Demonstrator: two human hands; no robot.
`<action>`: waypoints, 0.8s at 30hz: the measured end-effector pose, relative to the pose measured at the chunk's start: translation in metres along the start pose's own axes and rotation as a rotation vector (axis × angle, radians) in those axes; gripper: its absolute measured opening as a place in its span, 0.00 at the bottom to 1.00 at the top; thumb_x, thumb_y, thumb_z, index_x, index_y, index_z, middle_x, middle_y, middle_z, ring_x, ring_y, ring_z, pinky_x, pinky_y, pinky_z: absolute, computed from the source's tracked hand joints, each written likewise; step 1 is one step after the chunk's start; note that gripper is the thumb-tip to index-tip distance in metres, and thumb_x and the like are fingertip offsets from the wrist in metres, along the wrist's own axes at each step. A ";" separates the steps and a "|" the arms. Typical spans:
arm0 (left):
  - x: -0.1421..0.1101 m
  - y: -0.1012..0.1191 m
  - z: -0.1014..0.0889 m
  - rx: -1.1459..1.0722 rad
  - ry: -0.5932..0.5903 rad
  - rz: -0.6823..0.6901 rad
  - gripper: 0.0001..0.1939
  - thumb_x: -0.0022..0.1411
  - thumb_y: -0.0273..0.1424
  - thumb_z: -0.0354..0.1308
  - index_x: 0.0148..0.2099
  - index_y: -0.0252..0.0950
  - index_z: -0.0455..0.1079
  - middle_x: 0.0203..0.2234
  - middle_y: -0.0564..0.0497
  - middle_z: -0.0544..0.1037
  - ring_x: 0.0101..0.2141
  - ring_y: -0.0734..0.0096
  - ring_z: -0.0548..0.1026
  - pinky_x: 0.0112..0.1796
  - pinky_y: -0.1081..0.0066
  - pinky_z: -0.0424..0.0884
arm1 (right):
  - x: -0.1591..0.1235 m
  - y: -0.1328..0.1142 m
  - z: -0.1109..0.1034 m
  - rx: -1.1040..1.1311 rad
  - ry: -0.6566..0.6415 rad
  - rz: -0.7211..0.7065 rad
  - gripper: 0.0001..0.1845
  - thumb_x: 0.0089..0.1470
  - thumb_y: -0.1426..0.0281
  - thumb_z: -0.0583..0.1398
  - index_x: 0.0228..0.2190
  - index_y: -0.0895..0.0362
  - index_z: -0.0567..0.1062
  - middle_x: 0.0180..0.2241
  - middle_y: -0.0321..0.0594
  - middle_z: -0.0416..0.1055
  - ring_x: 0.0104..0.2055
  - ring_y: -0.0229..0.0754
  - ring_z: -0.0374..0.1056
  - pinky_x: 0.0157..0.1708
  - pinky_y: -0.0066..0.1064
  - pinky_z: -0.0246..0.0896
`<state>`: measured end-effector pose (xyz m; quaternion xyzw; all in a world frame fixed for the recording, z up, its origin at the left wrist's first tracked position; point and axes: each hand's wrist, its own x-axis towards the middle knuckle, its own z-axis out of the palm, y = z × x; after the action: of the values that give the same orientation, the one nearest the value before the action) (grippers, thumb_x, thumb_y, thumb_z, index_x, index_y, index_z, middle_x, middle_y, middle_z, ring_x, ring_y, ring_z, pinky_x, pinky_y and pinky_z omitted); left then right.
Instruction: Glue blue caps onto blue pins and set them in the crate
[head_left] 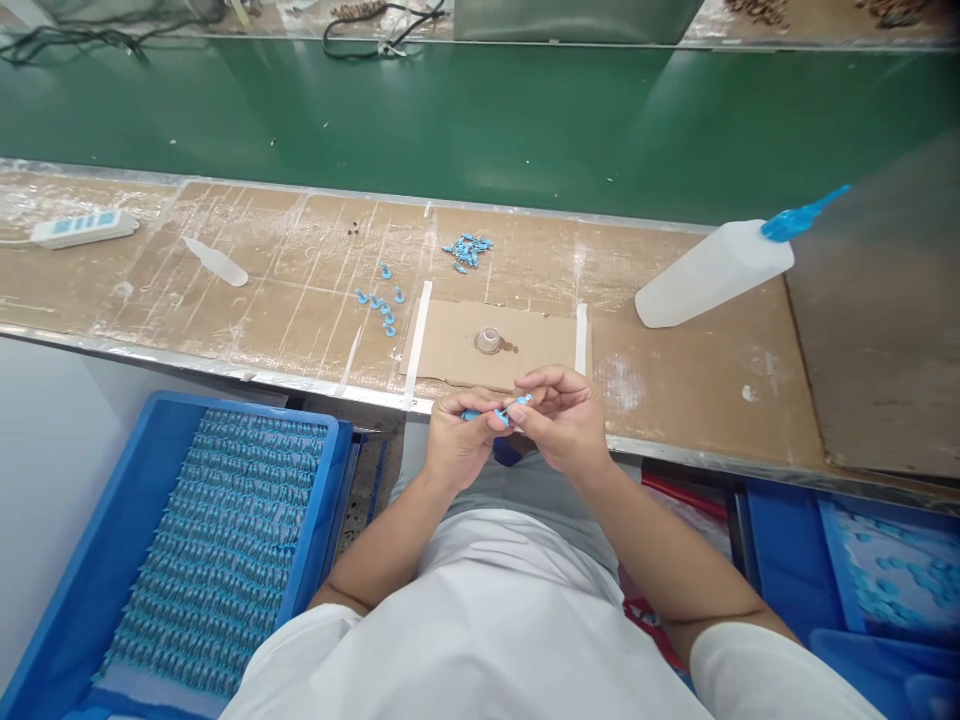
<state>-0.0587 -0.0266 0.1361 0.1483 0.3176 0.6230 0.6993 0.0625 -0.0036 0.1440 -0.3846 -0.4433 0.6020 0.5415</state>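
My left hand (459,440) and my right hand (564,418) meet just below the near edge of the worktable (675,380). Both pinch small blue plastic parts (501,411) between fingertips and thumbs; the left holds a blue stick-like piece, the right a short blue cap against it. A darker blue object (508,452) shows under the hands, mostly hidden. Just beyond the hands a small round cup (488,340) sits on a taped cardboard pad (495,345).
Loose blue parts lie in a heap (466,250) and a scatter (381,300). A white squeeze bottle with blue nozzle (716,272) lies right, a small bottle (217,262) and power strip (82,227) left. Blue bins hold parts at lower left (210,560) and lower right (892,580). A green conveyor belt (480,120) runs behind.
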 end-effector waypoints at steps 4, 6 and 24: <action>-0.001 0.002 -0.002 -0.001 -0.032 -0.018 0.12 0.36 0.32 0.77 0.25 0.40 0.79 0.26 0.53 0.79 0.28 0.78 0.78 0.27 0.82 0.76 | -0.003 0.000 -0.001 -0.060 0.042 -0.048 0.13 0.39 0.66 0.73 0.28 0.54 0.78 0.23 0.35 0.77 0.22 0.37 0.73 0.23 0.26 0.72; -0.001 0.002 -0.003 0.012 -0.034 -0.034 0.12 0.36 0.33 0.77 0.25 0.40 0.79 0.26 0.53 0.79 0.28 0.78 0.78 0.27 0.81 0.76 | -0.004 -0.001 -0.001 -0.083 0.044 -0.059 0.12 0.38 0.67 0.74 0.27 0.54 0.78 0.23 0.36 0.77 0.23 0.38 0.74 0.23 0.26 0.72; 0.001 0.003 0.000 -0.068 0.088 -0.068 0.15 0.36 0.32 0.77 0.28 0.37 0.78 0.26 0.53 0.80 0.27 0.80 0.77 0.30 0.81 0.75 | -0.001 0.002 0.010 -0.177 0.173 -0.184 0.11 0.43 0.69 0.72 0.31 0.53 0.77 0.25 0.34 0.76 0.26 0.36 0.74 0.26 0.24 0.72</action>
<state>-0.0606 -0.0254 0.1378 0.0861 0.3316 0.6153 0.7100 0.0531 -0.0058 0.1454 -0.4390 -0.4796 0.4731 0.5945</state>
